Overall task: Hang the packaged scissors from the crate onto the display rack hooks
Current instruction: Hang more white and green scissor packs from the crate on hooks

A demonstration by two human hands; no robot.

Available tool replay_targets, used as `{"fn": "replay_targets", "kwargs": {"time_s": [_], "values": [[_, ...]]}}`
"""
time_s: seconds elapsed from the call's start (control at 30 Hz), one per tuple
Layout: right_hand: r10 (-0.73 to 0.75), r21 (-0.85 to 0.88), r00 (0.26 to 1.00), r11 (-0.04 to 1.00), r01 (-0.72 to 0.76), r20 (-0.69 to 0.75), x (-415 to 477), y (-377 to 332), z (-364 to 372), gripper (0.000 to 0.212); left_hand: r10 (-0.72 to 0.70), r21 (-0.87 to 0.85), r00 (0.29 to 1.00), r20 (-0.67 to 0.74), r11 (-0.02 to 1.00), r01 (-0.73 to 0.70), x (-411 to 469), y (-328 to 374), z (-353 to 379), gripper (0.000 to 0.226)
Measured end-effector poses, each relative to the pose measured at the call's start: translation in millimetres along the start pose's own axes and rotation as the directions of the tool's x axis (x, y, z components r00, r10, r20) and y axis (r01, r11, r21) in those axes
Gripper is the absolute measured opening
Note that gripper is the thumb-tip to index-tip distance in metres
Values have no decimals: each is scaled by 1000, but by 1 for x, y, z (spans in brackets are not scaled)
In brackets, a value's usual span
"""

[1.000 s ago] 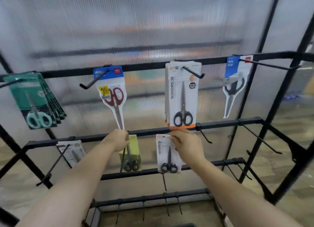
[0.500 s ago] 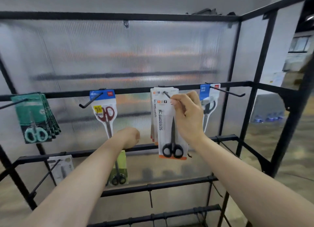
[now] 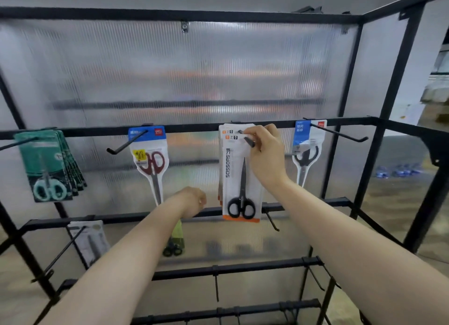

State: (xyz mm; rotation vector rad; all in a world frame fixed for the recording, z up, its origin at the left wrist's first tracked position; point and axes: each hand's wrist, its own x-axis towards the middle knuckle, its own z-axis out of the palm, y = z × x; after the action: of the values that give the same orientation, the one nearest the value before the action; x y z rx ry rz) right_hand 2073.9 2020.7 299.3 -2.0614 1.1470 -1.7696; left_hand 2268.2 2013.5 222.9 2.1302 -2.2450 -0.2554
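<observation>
Pinching the top of a white pack (image 3: 239, 179) with the right hand (image 3: 266, 154), thumb and fingers closed on the card right at the hook (image 3: 249, 141). Dangling straight down from that hand, in front of a few matching packs already on the same hook. Looks mid-threading to me. Can't call through the blur whether the hole is over the tip yet.

Left hand (image 3: 192, 202) lower down, off to the right hand's left, curled up and apparently gripping the top of a green pack (image 3: 178, 236) hanging under it. Fingers out of sight, so only a guess.

Tips for this bit:
- Keep the card square to the hook, no twisting, or risk tearing the hole.
- Lift the hole over the bent tip, then slide back till touching the packs behind.
- Don't let go before feeling the weight settle on the wire.

Writing: "SCISSORS" running up the white pack, just left of the right hand. Red "deli" logo on the blue-topped pack (image 3: 147, 136) further left. Yellow sticker under that, unreadable. Same story for the blue pack (image 3: 307, 140) on the right hand's other side, too blurry. No crate anywhere in shot.
</observation>
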Motion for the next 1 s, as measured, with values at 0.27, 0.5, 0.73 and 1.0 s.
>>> {"fn": "replay_targets", "kwargs": {"time_s": [0.27,0.5,0.73,1.0], "values": [[321,59,928,947,-316,-189,30,23,32,34,11,-36,999,-34,999,-12,2,-19,0,33],[534,-102,743,781,-616,-404,4,11,48,62,-32,-123,961,-274,992,-2,-31,-50,-6,32],[426,-185,890,873,-452,-162,-101,-9,84,25,-150,-91,885,-441,988,122,-87,-95,17,23],[590,-469,683,793,-389,432,-256,13,137,39,-119,-70,989,-94,991,112,-135,-156,136,31]]}}
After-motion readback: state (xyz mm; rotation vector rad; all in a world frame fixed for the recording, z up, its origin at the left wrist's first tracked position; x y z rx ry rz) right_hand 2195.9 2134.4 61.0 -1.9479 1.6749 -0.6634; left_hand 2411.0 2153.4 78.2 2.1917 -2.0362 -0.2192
